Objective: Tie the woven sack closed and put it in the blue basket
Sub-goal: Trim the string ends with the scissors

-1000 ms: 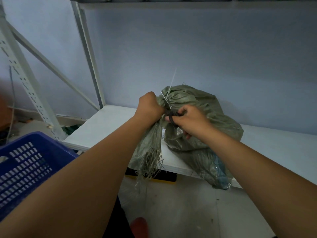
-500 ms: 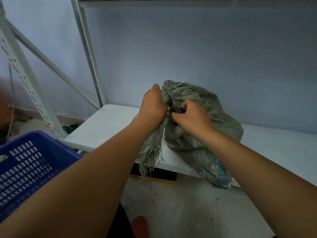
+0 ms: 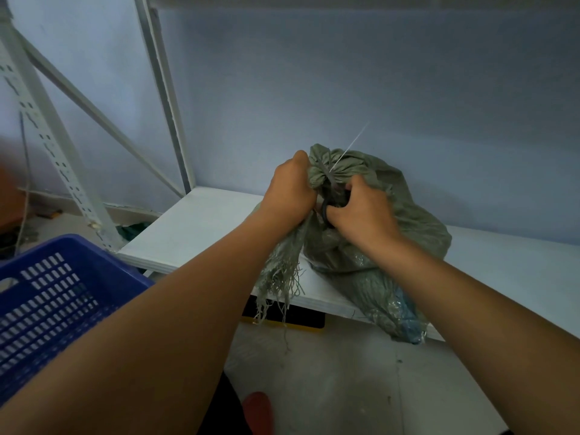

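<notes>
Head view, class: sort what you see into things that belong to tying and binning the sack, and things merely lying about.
Belongs to the job:
woven sack
white tie at its neck
left hand
right hand
blue basket

Just lying about:
black and yellow item beneath the shelf
green rag
shelving upright

- No text, label, brand, number or sign could be read anywhere in the view.
- The grey-green woven plastic sack and the blue slotted plastic basket bore no legible marking.
</notes>
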{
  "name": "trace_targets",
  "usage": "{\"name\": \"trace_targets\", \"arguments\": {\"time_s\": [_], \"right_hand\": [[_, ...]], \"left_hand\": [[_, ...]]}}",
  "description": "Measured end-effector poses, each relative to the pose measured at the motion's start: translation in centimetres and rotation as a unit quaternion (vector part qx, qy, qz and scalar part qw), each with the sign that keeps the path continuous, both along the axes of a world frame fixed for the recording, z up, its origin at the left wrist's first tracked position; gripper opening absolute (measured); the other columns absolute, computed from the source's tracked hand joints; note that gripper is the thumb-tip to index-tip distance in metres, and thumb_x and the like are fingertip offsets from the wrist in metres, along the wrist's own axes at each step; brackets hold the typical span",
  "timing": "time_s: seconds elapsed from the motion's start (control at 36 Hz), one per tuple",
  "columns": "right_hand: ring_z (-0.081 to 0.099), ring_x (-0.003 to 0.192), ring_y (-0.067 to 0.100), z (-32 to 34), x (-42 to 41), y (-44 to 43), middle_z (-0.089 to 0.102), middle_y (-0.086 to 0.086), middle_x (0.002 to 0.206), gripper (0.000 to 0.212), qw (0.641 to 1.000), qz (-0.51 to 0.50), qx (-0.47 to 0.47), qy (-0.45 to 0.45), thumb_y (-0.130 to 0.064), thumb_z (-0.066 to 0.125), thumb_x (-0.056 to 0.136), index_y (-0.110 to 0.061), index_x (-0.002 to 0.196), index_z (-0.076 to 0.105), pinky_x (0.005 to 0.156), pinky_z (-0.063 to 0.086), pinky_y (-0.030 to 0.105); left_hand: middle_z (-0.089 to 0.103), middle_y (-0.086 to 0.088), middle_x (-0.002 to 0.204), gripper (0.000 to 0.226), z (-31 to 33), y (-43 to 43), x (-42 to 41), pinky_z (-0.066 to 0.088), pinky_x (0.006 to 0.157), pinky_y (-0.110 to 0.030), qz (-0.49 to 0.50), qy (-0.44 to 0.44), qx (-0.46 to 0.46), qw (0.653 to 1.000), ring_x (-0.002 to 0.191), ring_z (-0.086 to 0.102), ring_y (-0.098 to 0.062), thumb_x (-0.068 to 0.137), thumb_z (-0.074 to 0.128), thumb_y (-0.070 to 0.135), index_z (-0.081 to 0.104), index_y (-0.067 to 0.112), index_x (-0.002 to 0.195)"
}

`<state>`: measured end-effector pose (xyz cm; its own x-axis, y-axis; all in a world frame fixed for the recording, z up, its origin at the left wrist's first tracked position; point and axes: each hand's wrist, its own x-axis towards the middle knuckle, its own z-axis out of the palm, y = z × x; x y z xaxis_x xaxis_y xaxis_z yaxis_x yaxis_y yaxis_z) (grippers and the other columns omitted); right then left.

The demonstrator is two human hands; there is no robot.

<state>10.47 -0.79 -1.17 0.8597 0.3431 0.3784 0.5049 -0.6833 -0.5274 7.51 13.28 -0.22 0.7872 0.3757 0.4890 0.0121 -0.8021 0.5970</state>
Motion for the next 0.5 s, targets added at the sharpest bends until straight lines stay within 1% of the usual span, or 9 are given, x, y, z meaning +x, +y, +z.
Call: {"name": "trace_targets", "arguments": {"time_s": [0.06, 0.11, 0.14, 0.19, 0.28, 0.36, 0.42, 0.44, 0.5], "right_hand": [[0.059, 0.074, 0.027, 0.1, 0.1, -0.1, 0.061, 0.003, 0.082, 0.036, 1.000, 0.005, -0.010, -0.007, -0.043, 0.071, 0.078, -0.016, 0.097, 0.056, 0.060, 0.051, 0.035], [0.057, 0.067, 0.023, 0.3, 0.1, -0.1, 0.060, 0.000, 0.074, 0.027, 0.999, 0.024, -0.023, -0.015, -0.043, 0.069, 0.080, -0.018, 0.086, 0.058, 0.050, 0.038, 0.029], [0.056, 0.066, 0.022, 0.4, 0.0, -0.1, 0.059, -0.002, 0.072, 0.024, 0.999, 0.033, -0.027, -0.017, -0.042, 0.069, 0.081, -0.020, 0.082, 0.058, 0.048, 0.034, 0.028], [0.058, 0.066, 0.022, 0.5, 0.0, -0.1, 0.059, -0.002, 0.072, 0.024, 0.998, 0.046, -0.034, -0.019, -0.040, 0.069, 0.081, -0.020, 0.084, 0.058, 0.049, 0.034, 0.028], [0.060, 0.070, 0.024, 0.7, -0.1, 0.0, 0.060, 0.003, 0.081, 0.038, 0.997, 0.043, -0.054, -0.022, -0.038, 0.071, 0.082, -0.015, 0.103, 0.049, 0.053, 0.046, 0.033], [0.058, 0.069, 0.023, 1.3, -0.2, -0.2, 0.060, 0.003, 0.084, 0.057, 0.997, 0.025, -0.068, -0.031, -0.046, 0.075, 0.082, -0.013, 0.115, 0.043, 0.058, 0.052, 0.036], [0.058, 0.071, 0.024, 1.5, -0.2, -0.3, 0.061, 0.003, 0.086, 0.068, 0.997, 0.021, -0.068, -0.034, -0.053, 0.077, 0.079, -0.011, 0.119, 0.043, 0.059, 0.051, 0.037], [0.058, 0.070, 0.023, 1.6, -0.2, -0.4, 0.061, 0.004, 0.085, 0.071, 0.997, 0.020, -0.069, -0.035, -0.056, 0.078, 0.077, -0.010, 0.119, 0.043, 0.057, 0.048, 0.036], [0.054, 0.064, 0.019, 1.6, -0.2, -0.5, 0.058, 0.002, 0.080, 0.071, 0.997, 0.015, -0.066, -0.042, -0.058, 0.078, 0.076, -0.010, 0.115, 0.043, 0.050, 0.039, 0.033]], "left_hand": [[0.048, 0.000, 0.080, 0.018, 0.0, 0.1, -0.1, 0.031, 0.051, -0.028, -0.006, -0.004, 0.009, 1.000, 0.070, 0.046, -0.018, 0.087, 0.056, -0.001, 0.043, 0.011, 0.091], [0.049, -0.003, 0.084, 0.017, -0.1, 0.1, -0.3, 0.032, 0.053, -0.030, -0.006, -0.006, 0.016, 1.000, 0.074, 0.048, -0.022, 0.088, 0.057, 0.001, 0.043, 0.011, 0.092], [0.050, -0.003, 0.084, 0.017, -0.2, 0.1, -0.3, 0.032, 0.054, -0.030, -0.004, -0.010, 0.018, 1.000, 0.074, 0.049, -0.023, 0.088, 0.057, 0.002, 0.044, 0.011, 0.092], [0.051, -0.004, 0.084, 0.016, -0.2, 0.1, -0.3, 0.034, 0.055, -0.031, -0.002, -0.019, 0.022, 1.000, 0.075, 0.051, -0.024, 0.088, 0.056, 0.001, 0.044, 0.011, 0.091], [0.051, -0.003, 0.083, 0.017, 0.0, -0.1, -0.3, 0.034, 0.059, -0.031, -0.003, -0.029, 0.024, 0.999, 0.075, 0.050, -0.024, 0.087, 0.054, -0.001, 0.042, 0.012, 0.088], [0.050, -0.004, 0.085, 0.019, 0.0, -0.1, -0.5, 0.033, 0.062, -0.031, 0.000, -0.032, 0.024, 0.999, 0.076, 0.048, -0.023, 0.085, 0.053, -0.003, 0.042, 0.012, 0.088], [0.050, -0.004, 0.087, 0.021, 0.0, -0.1, -0.6, 0.032, 0.061, -0.031, 0.002, -0.030, 0.023, 0.999, 0.077, 0.047, -0.024, 0.084, 0.053, -0.005, 0.042, 0.012, 0.089], [0.050, -0.004, 0.087, 0.022, -0.1, 0.0, -0.6, 0.031, 0.059, -0.030, 0.003, -0.030, 0.022, 0.999, 0.078, 0.048, -0.024, 0.083, 0.054, -0.006, 0.042, 0.012, 0.089], [0.051, -0.003, 0.086, 0.025, -0.2, 0.1, -0.6, 0.031, 0.054, -0.027, 0.004, -0.032, 0.019, 0.999, 0.078, 0.049, -0.024, 0.082, 0.054, -0.008, 0.042, 0.013, 0.089]]}}
